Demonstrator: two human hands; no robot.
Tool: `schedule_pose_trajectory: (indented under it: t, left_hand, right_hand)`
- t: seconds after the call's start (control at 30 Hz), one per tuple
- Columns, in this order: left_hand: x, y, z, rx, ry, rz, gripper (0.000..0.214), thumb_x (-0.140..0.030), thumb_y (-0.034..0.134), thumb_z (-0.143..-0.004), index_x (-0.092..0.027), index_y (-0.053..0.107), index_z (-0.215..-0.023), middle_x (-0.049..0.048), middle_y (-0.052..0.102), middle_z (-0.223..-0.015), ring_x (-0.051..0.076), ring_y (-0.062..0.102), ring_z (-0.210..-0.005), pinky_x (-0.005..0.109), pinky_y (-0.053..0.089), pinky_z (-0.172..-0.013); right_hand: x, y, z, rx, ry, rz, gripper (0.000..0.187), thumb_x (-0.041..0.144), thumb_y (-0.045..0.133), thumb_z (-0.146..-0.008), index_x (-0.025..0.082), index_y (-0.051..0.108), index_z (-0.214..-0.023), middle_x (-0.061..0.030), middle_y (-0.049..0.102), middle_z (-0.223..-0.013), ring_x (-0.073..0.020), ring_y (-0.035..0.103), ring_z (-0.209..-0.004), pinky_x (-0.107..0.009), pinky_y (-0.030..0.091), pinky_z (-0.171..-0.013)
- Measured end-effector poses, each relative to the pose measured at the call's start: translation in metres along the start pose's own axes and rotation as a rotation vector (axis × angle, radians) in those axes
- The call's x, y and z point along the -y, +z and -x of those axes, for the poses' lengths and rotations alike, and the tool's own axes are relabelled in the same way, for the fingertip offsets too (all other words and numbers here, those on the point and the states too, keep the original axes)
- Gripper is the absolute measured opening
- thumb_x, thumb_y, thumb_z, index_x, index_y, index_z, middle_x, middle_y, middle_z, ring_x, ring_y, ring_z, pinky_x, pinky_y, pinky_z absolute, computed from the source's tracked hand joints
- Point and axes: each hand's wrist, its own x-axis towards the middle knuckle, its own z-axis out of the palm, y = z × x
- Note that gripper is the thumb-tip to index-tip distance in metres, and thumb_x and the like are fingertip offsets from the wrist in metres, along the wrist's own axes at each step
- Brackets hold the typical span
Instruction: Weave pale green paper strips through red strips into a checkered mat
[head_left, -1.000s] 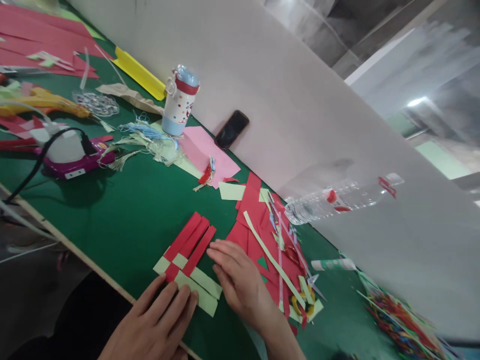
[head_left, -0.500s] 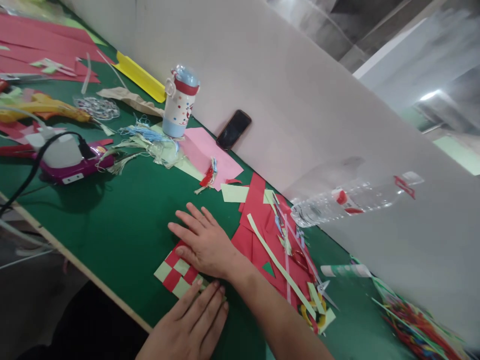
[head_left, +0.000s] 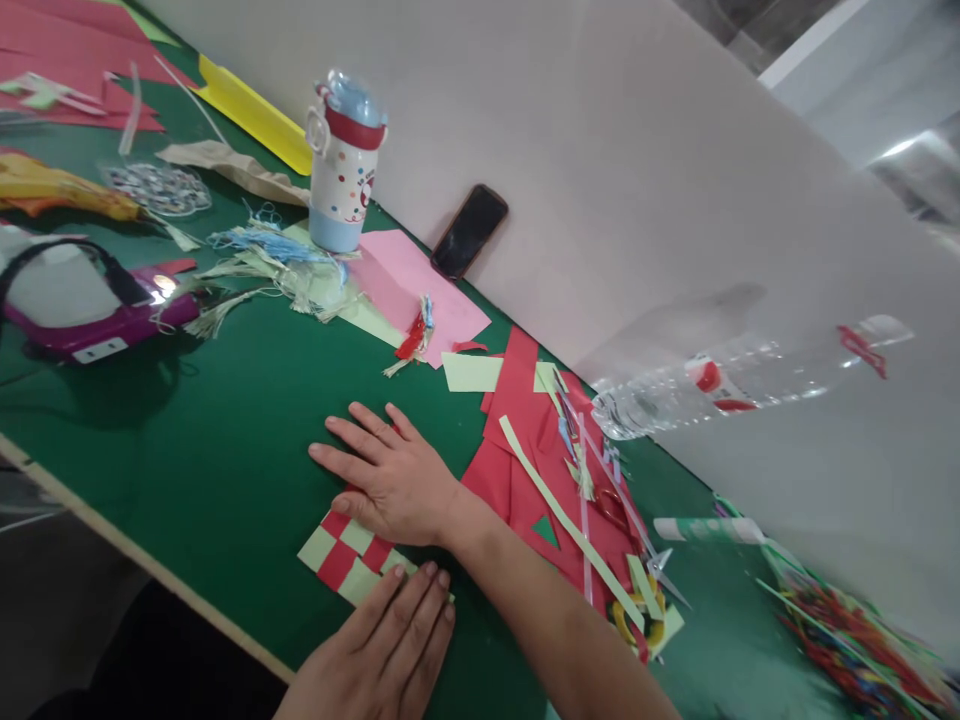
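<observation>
A woven mat of red and pale green paper strips (head_left: 341,552) lies on the green table (head_left: 225,440) near its front edge. My right hand (head_left: 390,480) lies flat over its far part, fingers spread and pointing left, hiding the red strips there. Flat on the near right end of the mat rests my left hand (head_left: 390,645), its fingers together. Neither hand grips anything.
Red paper sheets and green strips (head_left: 555,470) with scissors (head_left: 637,590) lie to the right. A clear bottle (head_left: 742,385) leans on the white wall. A phone (head_left: 469,230), a dotted cup (head_left: 341,165), pink paper (head_left: 409,290) and a glue gun (head_left: 90,310) stand further left.
My right hand swept left over the red strips and now presses them down. My left hand shifted right along the mat's near end. The view tilted slightly.
</observation>
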Motion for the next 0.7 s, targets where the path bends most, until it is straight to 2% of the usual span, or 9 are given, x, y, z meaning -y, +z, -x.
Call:
schedule_pose_trajectory:
  t: [0.23, 0.43, 0.6, 0.7]
  left_hand:
    - [-0.001, -0.003, -0.001, -0.02, 0.003, 0.038, 0.034, -0.034, 0.051, -0.092, -0.022, 0.065, -0.121, 0.0019, 0.066, -0.128, 0.023, 0.048, -0.127, 0.041, 0.026, -0.113]
    - [0.007, -0.009, -0.005, -0.061, 0.064, 0.052, 0.033, -0.03, 0.048, -0.096, -0.019, 0.063, -0.124, 0.0055, 0.067, -0.126, 0.025, 0.052, -0.126, 0.05, 0.01, -0.121]
    - [0.035, -0.031, 0.004, -0.069, 0.167, 0.173, 0.03, -0.025, 0.045, -0.1, -0.027, 0.064, -0.122, -0.0033, 0.068, -0.124, 0.02, 0.051, -0.125, 0.053, 0.004, -0.123]
    - [0.064, -0.04, 0.019, -0.048, 0.084, 0.212, 0.03, -0.026, 0.047, -0.097, -0.026, 0.066, -0.12, -0.0021, 0.069, -0.122, 0.019, 0.053, -0.124, 0.043, 0.012, -0.123]
  right_hand:
    - [0.0, 0.002, 0.0, -0.026, 0.006, -0.003, 0.049, 0.051, 0.04, -0.103, 0.03, 0.044, -0.147, 0.0011, 0.035, -0.159, -0.022, 0.019, -0.151, -0.05, 0.012, -0.123]
    - [0.001, 0.001, 0.0, -0.026, 0.007, 0.004, 0.05, 0.052, 0.041, -0.103, 0.029, 0.044, -0.147, 0.0006, 0.035, -0.159, -0.0225, 0.02, -0.151, -0.05, 0.014, -0.123]
    - [0.001, -0.004, -0.001, -0.016, -0.013, 0.005, 0.052, 0.052, 0.042, -0.102, 0.027, 0.042, -0.148, -0.0004, 0.036, -0.159, -0.0245, 0.021, -0.15, -0.053, 0.014, -0.122]
    - [-0.001, -0.016, 0.002, -0.057, 0.02, -0.031, 0.051, 0.05, 0.044, -0.102, 0.026, 0.044, -0.147, -0.0002, 0.038, -0.158, -0.0247, 0.018, -0.151, -0.053, 0.014, -0.122]
